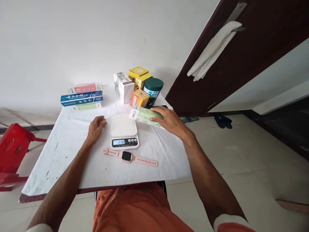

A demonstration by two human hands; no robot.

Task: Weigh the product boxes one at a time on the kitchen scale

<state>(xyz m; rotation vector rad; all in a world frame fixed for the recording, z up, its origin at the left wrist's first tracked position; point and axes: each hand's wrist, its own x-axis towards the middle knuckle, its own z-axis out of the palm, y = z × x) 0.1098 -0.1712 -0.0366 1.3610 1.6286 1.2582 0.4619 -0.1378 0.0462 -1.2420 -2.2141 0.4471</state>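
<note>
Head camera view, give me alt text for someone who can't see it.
A person's right hand holds a pale green box beside a white kitchen scale on a white table, the left hand resting curled nearby. A pink smartwatch lies before the scale; boxes and a green-lidded jar stand behind.

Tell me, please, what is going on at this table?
A person sits at a white-covered table. Their right hand holds a light green box by the far right corner of a digital kitchen scale, whose display is lit. Their left hand rests empty on the cloth left of the scale. A pink smartwatch lies in front, and toothpaste boxes are stacked at the back left.
</note>
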